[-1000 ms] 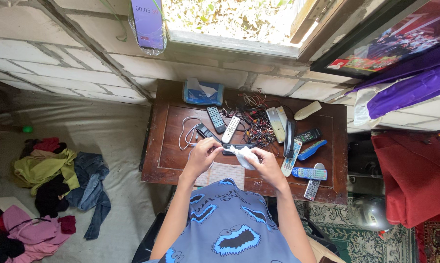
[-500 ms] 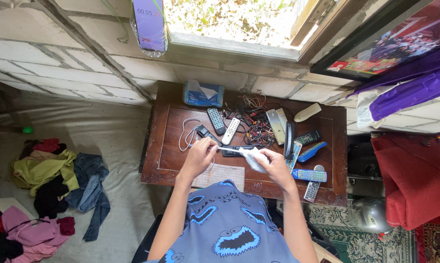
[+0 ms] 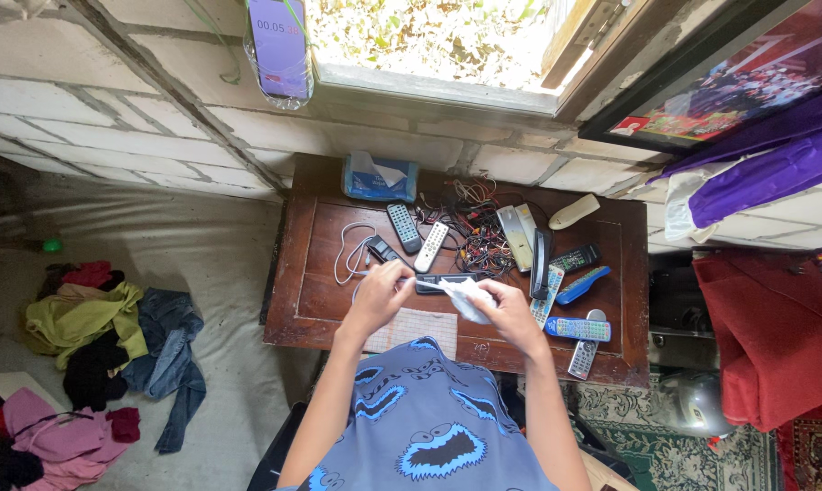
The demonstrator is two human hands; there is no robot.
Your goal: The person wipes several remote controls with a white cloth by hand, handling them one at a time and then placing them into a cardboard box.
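Note:
Over the front of a dark wooden table (image 3: 306,300), my left hand (image 3: 378,296) grips a thin white cable (image 3: 422,283) that runs across to my right hand (image 3: 511,315). My right hand pinches a crumpled white tissue (image 3: 463,295) around that cable. A black remote (image 3: 445,279) lies on the table just behind the hands. Under my left wrist a pale checked cloth (image 3: 420,327) lies at the table's front edge.
Several remotes (image 3: 578,325), a tangle of wires (image 3: 477,232) and a blue tissue pack (image 3: 379,175) cover the table. A pile of clothes (image 3: 111,336) lies on the floor at left. A red cloth (image 3: 775,327) sits at right. A phone (image 3: 281,41) hangs above by the window.
My right hand has slid the tissue back left along the cable toward my left hand, after pulling it right half a second ago. My left hand has stayed in place.

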